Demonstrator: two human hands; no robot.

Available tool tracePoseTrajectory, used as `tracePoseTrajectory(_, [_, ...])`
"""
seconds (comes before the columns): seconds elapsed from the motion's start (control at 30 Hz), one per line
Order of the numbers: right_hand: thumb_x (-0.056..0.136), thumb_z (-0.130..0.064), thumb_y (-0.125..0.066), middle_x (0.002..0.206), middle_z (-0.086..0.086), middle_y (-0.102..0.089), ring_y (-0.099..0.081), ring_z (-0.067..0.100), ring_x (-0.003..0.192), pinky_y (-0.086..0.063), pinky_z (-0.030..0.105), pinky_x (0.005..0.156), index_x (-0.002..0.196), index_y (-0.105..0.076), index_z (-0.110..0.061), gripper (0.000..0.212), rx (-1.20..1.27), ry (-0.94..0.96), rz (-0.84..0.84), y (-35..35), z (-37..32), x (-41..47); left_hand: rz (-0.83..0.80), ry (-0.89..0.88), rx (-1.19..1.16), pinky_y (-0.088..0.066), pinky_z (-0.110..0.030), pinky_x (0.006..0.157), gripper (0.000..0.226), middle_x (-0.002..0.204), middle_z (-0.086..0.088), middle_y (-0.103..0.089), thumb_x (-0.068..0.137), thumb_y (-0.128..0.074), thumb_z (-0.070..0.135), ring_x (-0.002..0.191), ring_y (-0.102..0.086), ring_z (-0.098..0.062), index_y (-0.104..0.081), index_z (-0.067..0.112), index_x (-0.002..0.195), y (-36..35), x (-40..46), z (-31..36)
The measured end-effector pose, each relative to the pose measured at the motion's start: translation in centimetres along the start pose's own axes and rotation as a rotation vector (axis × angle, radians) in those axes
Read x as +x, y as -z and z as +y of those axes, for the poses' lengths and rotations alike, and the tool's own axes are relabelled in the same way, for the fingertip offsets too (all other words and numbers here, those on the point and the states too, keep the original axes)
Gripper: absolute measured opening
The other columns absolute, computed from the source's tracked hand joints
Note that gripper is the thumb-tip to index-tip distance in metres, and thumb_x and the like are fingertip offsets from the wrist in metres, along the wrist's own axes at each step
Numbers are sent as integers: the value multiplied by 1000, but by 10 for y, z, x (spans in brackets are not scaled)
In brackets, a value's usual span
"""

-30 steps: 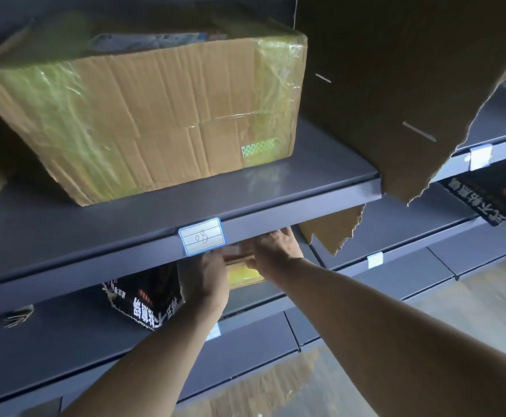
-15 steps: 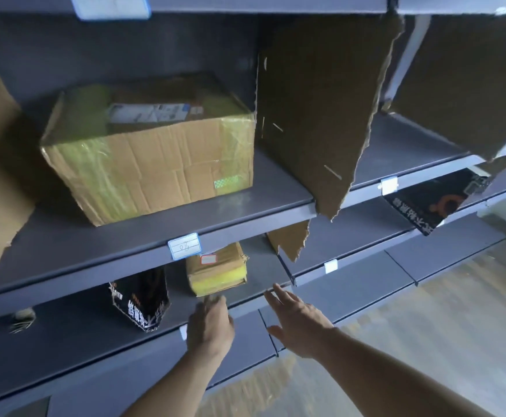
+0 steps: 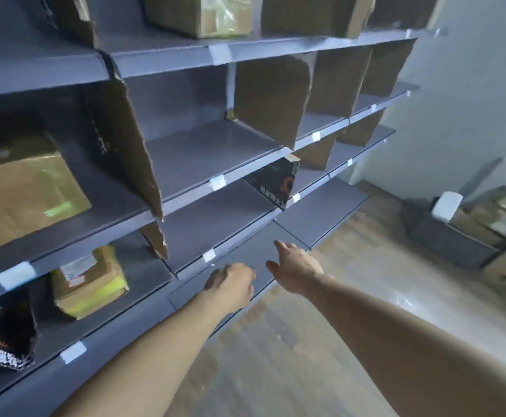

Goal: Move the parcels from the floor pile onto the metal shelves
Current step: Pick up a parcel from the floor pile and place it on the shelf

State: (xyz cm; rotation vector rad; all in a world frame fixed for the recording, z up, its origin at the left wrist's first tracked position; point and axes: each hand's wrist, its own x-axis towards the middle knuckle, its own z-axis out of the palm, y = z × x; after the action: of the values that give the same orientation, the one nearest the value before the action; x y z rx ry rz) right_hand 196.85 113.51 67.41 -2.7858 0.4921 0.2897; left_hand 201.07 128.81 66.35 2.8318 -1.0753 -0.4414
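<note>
Change: both hands now clear of the small yellow-taped cardboard parcel [image 3: 88, 282], view swung right.
Left hand [image 3: 230, 282]: loosely curled, empty.
Right hand [image 3: 295, 267]: fingers spread, empty.
Grey metal shelves [image 3: 215, 152]: hold the parcel.

Both forearms are bare to the hands [image 3: 295, 270] (no sleeves, gloves or jewellery show).

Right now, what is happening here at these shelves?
A person is stocking the dark grey metal shelves with parcels. Both hands are empty: the left hand and right hand hang in front of the shelves. A small yellow-taped cardboard parcel lies on a lower shelf. More brown cardboard parcels wait on the floor at right.
</note>
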Motion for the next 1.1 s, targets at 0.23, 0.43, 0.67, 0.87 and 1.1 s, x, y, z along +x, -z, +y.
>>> tracePoseTrajectory(0.23, [102, -45, -33, 129, 16, -55, -50, 36, 121, -39, 39, 98, 127, -52, -12, 46, 71, -257, 192, 71, 193, -44, 31, -215, 72, -46, -32, 94, 38, 137, 2, -50, 101, -44, 30, 124, -52, -21, -49, 26, 138, 38, 85, 176])
tracePoseTrajectory(0.43, [101, -47, -38, 124, 13, -57, -48, 33, 121, -36, 42, 101, 124, -53, -13, 44, -54, -394, 297, 103, 353, -105, 55, -410, 57, -44, -29, 95, 40, 133, 6, -52, 97, -47, 34, 122, -52, -19, -49, 30, 137, 43, 140, 352])
tracePoseTrajectory(0.67, [97, -36, -51, 127, 12, -55, -48, 32, 122, -39, 40, 100, 124, -49, -12, 36, -18, -552, 359, 135, 477, -154, 89, -700, 160, -36, -30, 106, 47, 143, 4, -42, 98, -48, 33, 134, -39, -17, -41, 27, 144, 30, 175, 498])
tracePoseTrajectory(0.87, [98, -33, -49, 131, 11, -50, -46, 32, 123, -41, 40, 96, 132, -45, -12, 41, 76, -682, 394, 167, 561, -146, 107, -801, 157, -32, -29, 109, 53, 145, 2, -43, 97, -50, 34, 136, -38, -18, -37, 25, 147, 32, 239, 577])
tracePoseTrajectory(1.1, [96, -28, -47, 130, 11, -51, -48, 32, 121, -43, 38, 93, 137, -41, -13, 44, 125, -708, 394, 207, 662, -85, 55, -828, 110, -41, -34, 104, 52, 144, 3, -41, 97, -50, 33, 134, -39, -18, -38, 26, 147, 38, 361, 655])
